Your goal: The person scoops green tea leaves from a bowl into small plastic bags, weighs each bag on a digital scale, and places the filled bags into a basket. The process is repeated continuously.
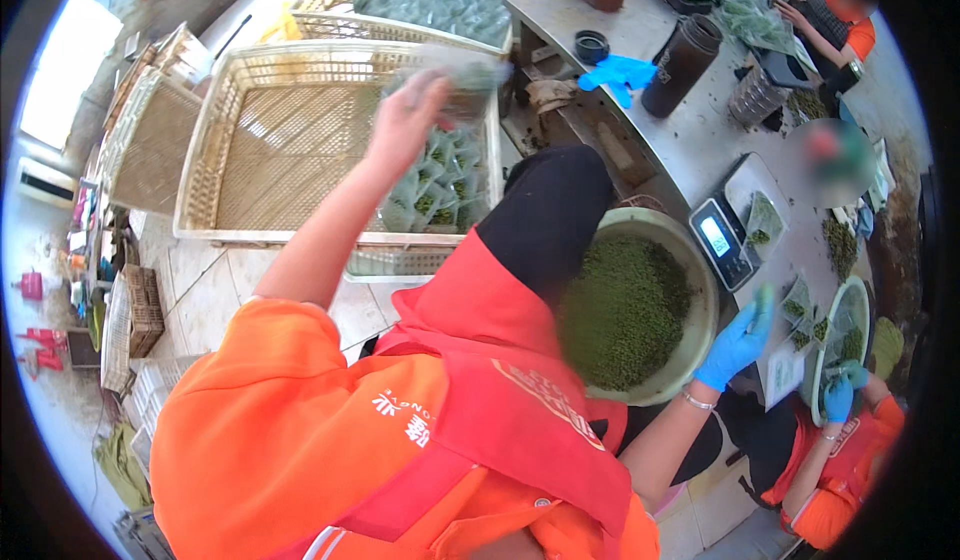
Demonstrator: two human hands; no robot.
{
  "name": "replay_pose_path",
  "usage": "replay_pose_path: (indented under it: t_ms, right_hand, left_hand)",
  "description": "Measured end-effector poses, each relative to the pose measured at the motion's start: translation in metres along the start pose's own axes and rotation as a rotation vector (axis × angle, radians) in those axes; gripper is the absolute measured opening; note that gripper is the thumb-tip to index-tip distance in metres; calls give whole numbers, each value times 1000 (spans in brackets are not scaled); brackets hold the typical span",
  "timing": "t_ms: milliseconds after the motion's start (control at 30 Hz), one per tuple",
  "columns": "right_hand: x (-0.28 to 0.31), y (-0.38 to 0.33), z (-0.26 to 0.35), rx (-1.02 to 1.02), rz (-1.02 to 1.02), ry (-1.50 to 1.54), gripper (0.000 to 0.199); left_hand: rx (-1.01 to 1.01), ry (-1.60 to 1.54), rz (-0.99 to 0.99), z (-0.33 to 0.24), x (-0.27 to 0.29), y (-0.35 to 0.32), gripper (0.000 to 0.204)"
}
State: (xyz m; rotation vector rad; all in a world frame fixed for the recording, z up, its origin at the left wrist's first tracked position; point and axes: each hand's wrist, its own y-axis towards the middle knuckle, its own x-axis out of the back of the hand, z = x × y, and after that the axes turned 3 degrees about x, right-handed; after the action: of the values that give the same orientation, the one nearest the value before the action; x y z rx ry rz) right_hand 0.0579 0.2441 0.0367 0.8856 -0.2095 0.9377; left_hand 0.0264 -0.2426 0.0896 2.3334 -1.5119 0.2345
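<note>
My bare left hand (pixel 405 120) is over a cream plastic crate (pixel 340 235), closed on a clear plastic bag (pixel 465 72) that motion blurs; its contents look greenish. Beneath it, flat clear bags of small green berries (pixel 435 188) lie along the crate's right side. My right hand (pixel 735 345), in a blue glove, is raised between a pale basin (pixel 706 295) and the table. Its fingers are pressed together, with a blurred green patch at the tips. Loose green berries (pixel 635 310) fill much of the basin. A digital scale (pixel 722 240) carries a partly filled bag (pixel 765 222).
Behind stands another crate piled with filled bags (pixel 435 2). The metal table (pixel 650 135) holds a dark bottle (pixel 683 65), a blue glove (pixel 620 75) and a clear jar (pixel 760 90). Co-workers sit at the far right (pixel 858 35) and near right (pixel 840 460), the latter at a green basin (pixel 858 305).
</note>
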Motion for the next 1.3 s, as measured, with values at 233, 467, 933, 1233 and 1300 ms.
replay_pose_path:
  t_ms: [233,467,933,1233,1300]
  right_hand:
    - [-28,-49,17,-195,392,395,26]
    - [-40,-85,18,4,576,188,27]
    - [-57,-139,0,-277,963,-223,29]
    - [-13,-79,19,-29,548,-78,37]
    - [-15,-42,34,-43,283,-115,41]
  left_hand:
    - [486,953,-65,105,139,-55,54]
    - [662,1240,478,156,65,-67,45]
    - [-261,946,119,69,7,-56,52]
    - [-809,266,469,-28,-154,-79,13]
    - [-772,228,538,-27,-180,-84,9]
